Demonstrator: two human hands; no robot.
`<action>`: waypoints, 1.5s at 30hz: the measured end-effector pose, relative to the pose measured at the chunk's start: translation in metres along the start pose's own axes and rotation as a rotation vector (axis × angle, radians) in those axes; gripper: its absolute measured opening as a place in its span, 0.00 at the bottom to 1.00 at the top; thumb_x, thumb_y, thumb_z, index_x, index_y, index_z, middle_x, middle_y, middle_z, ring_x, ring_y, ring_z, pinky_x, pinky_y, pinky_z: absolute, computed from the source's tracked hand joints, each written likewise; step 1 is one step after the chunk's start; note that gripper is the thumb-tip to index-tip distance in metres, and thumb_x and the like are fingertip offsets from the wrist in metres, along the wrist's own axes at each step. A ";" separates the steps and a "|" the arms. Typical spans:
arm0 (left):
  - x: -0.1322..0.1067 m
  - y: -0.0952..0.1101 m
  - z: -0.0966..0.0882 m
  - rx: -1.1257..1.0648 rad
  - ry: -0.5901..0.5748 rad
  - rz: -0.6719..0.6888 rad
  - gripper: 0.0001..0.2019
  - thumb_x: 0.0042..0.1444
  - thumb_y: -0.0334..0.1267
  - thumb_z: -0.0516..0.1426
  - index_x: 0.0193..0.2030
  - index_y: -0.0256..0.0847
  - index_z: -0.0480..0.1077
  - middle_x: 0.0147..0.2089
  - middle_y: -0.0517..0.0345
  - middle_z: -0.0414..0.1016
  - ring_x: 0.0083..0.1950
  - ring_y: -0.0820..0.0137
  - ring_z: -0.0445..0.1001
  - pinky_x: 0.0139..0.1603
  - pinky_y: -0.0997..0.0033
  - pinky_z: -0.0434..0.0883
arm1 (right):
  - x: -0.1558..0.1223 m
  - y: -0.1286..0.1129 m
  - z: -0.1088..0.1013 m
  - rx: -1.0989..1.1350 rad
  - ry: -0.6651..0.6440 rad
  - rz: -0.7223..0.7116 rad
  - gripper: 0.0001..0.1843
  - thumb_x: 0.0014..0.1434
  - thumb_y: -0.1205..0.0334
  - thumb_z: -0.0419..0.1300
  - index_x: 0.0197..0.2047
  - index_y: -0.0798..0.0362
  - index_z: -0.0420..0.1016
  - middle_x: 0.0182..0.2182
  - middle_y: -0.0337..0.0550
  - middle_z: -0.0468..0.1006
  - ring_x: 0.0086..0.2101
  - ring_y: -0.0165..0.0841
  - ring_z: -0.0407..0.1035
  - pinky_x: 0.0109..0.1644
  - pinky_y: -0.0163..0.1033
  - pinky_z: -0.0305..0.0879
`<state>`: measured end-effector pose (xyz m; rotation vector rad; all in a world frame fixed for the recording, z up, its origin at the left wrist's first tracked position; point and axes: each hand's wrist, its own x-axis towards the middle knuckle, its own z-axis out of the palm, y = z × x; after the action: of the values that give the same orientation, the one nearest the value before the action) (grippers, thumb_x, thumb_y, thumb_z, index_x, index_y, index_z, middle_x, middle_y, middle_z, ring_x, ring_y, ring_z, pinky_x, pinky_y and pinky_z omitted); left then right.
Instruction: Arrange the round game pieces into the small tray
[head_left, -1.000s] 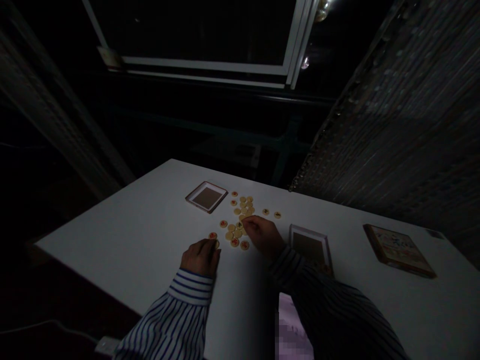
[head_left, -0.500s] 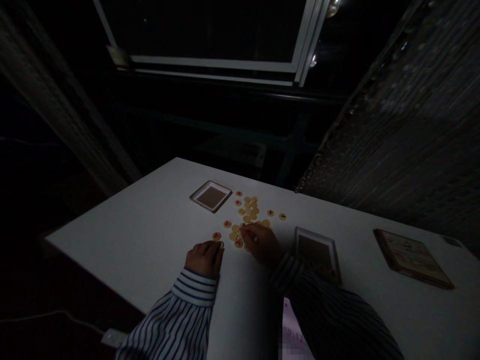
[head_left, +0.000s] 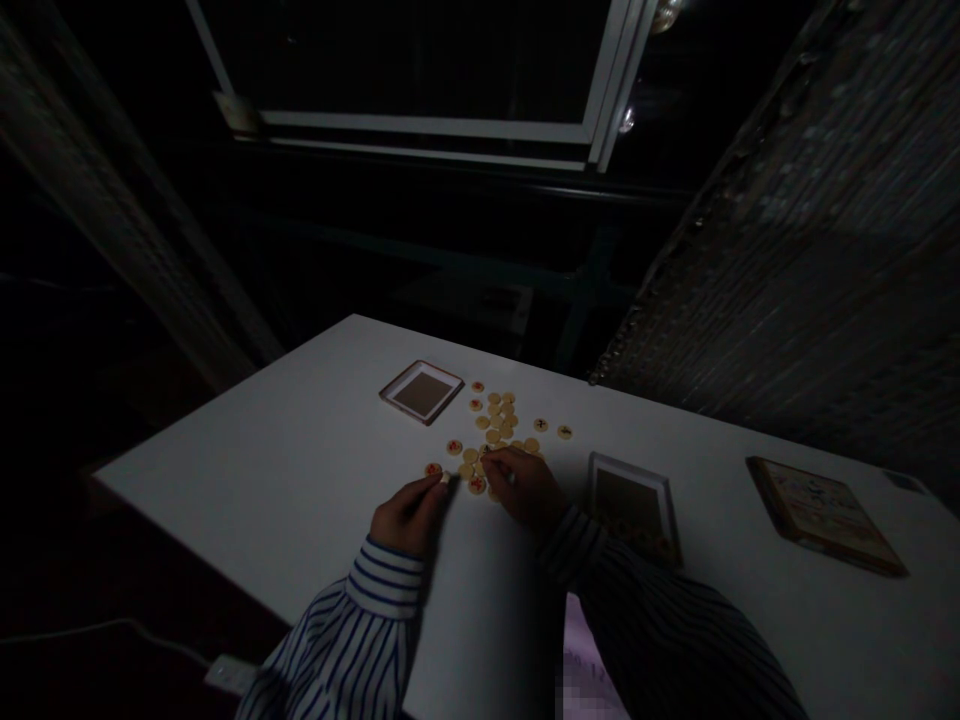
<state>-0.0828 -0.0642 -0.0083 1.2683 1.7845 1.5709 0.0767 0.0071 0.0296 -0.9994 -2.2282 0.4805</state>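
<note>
Pinching one disc [head_left: 445,478], left hand [head_left: 406,515] has bare table [head_left: 285,470] leftward; right hand [head_left: 529,488] curls on the pile [head_left: 499,420], grip unclear.

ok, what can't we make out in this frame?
Head view, very dark:
- Marks on the discs: too small and dim to read.
- Any disc under the right hand: hidden by its fingers.
- Left hand: a pale piece shows at its fingertips, but the grip is unclear in the dark.
- Printed box: the picture on it is dim and blurred.
</note>
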 end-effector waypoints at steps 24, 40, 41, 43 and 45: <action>-0.006 0.004 0.007 -0.404 -0.110 -0.330 0.16 0.40 0.47 0.60 0.29 0.34 0.73 0.20 0.58 0.72 0.19 0.77 0.65 0.19 0.78 0.62 | -0.002 -0.014 0.011 0.157 -0.132 -0.042 0.13 0.56 0.59 0.51 0.40 0.52 0.74 0.37 0.43 0.77 0.39 0.31 0.69 0.44 0.36 0.63; -0.014 0.000 0.014 -0.005 -0.098 0.081 0.22 0.40 0.46 0.59 0.42 0.37 0.69 0.30 0.55 0.74 0.27 0.72 0.70 0.31 0.72 0.70 | -0.001 -0.012 0.015 0.264 -0.145 0.088 0.09 0.54 0.62 0.53 0.35 0.50 0.74 0.33 0.39 0.78 0.34 0.29 0.71 0.39 0.34 0.65; -0.014 -0.001 0.013 0.044 -0.095 0.125 0.20 0.42 0.46 0.58 0.42 0.38 0.69 0.32 0.54 0.75 0.29 0.72 0.71 0.33 0.71 0.70 | -0.001 -0.013 0.015 0.270 -0.156 0.079 0.09 0.54 0.62 0.53 0.35 0.50 0.74 0.33 0.38 0.78 0.33 0.29 0.71 0.38 0.33 0.65; -0.013 -0.003 0.010 0.123 -0.083 0.197 0.17 0.45 0.45 0.56 0.41 0.39 0.70 0.35 0.53 0.75 0.33 0.70 0.72 0.36 0.70 0.70 | -0.002 -0.013 0.015 0.266 -0.161 0.062 0.10 0.55 0.61 0.52 0.35 0.50 0.74 0.32 0.38 0.77 0.33 0.29 0.70 0.38 0.33 0.64; -0.010 -0.004 0.008 0.196 -0.069 0.268 0.15 0.47 0.44 0.55 0.40 0.39 0.70 0.35 0.53 0.74 0.35 0.69 0.72 0.38 0.69 0.69 | -0.001 -0.011 0.014 0.243 -0.134 0.072 0.10 0.55 0.60 0.51 0.35 0.50 0.74 0.32 0.39 0.77 0.33 0.29 0.70 0.38 0.33 0.64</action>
<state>-0.0732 -0.0681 -0.0167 1.6944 1.8203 1.4936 0.0623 -0.0020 0.0254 -0.9443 -2.1900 0.8510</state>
